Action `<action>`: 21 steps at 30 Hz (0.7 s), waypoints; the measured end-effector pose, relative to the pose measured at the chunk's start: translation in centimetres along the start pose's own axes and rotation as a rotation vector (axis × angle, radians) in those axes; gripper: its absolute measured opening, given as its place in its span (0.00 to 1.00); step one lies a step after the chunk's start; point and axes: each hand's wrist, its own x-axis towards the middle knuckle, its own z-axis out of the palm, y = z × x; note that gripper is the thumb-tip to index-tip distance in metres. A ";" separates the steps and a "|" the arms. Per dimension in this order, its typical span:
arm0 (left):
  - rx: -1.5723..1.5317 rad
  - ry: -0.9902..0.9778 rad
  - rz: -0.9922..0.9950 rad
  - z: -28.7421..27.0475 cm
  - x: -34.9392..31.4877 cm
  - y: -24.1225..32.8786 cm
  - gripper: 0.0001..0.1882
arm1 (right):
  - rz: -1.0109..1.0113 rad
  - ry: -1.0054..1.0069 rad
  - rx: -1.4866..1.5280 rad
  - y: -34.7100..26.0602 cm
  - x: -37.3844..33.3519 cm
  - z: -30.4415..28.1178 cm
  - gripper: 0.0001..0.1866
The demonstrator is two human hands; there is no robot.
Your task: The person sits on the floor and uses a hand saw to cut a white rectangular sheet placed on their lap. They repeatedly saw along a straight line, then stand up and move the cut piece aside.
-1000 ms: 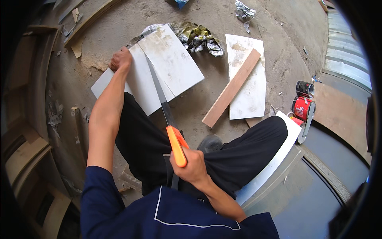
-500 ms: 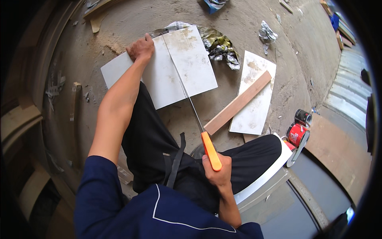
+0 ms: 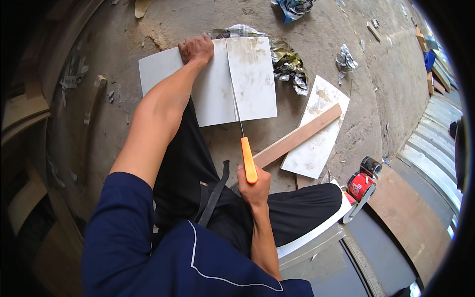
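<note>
A white board (image 3: 210,94) with brownish stains on its right part lies across my left thigh. At its far edge my left hand (image 3: 196,48) is closed over the rim, pressing it, with the fingertips partly hidden. My right hand (image 3: 255,185) is wrapped round the orange handle of a handsaw (image 3: 249,161). The thin blade runs away from me along a dark lengthwise line in the board. Only a short stretch of bare blade shows between the handle and the board's near edge.
Right of the board, a brown wooden strip (image 3: 302,133) lies across a second white panel (image 3: 316,153). Crumpled foil packaging (image 3: 292,69) sits beyond the board. Red and black cans (image 3: 360,184) stand at my right knee. Sawdust (image 3: 156,37) and scraps litter the concrete floor.
My right hand has pushed the saw forward, so less blade shows on my side of the board. My left hand keeps its hold on the far edge. The whole view has turned slightly.
</note>
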 end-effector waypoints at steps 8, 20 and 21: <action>-0.026 -0.040 0.026 0.1 -0.2 0.5 0.33 | 0.071 0.052 0.015 -1.5 -1.2 0.3 0.10; -0.050 0.032 0.042 0.4 0.6 0.1 0.32 | 0.038 0.013 0.017 -1.4 4.3 2.6 0.11; -0.040 0.015 0.015 0.1 -0.2 0.2 0.32 | 0.024 0.031 0.013 -1.5 3.9 2.5 0.10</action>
